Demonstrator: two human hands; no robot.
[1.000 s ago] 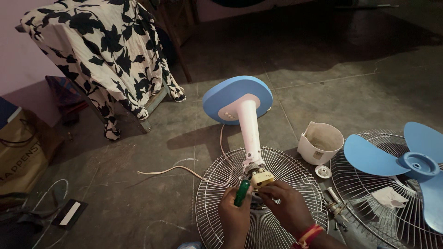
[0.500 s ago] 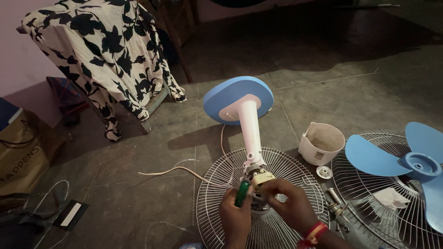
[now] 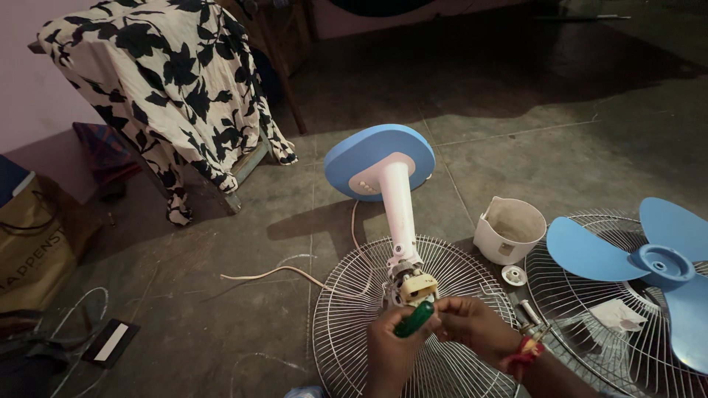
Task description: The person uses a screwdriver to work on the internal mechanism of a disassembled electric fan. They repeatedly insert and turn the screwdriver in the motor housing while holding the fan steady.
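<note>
Left hand (image 3: 391, 350) is wrapped tight around a green-handled screwdriver (image 3: 413, 319), tip end pointing up toward the cream motor housing (image 3: 417, 288) at the top of the white fan neck (image 3: 398, 210). Right hand (image 3: 468, 324) sits just beside it, fingers curled in at the housing; whether it actually pinches anything there, can't tell. Red band on that wrist (image 3: 522, 352). Neck lies tilted across the floor, blue oval base (image 3: 380, 158) at the far end, one pale power cord (image 3: 276, 271) trailing off to the left. Both hands work over one wire fan guard (image 3: 346, 324) lying flat on the concrete floor (image 3: 516, 125). Second wire guard (image 3: 582, 295) to the right, one blue three-blade fan blade (image 3: 653, 262) resting on it. Between the two guards: one white plastic cup-shaped cover (image 3: 509, 228) and one small round white cap (image 3: 514, 275), plus small metal parts near the right wrist, too dim to count. Farther out at left: one black-and-white floral cloth (image 3: 155, 81) draped over a wooden frame, one brown paper bag (image 3: 33, 247), one flat dark device (image 3: 110, 342) on the floor.
</note>
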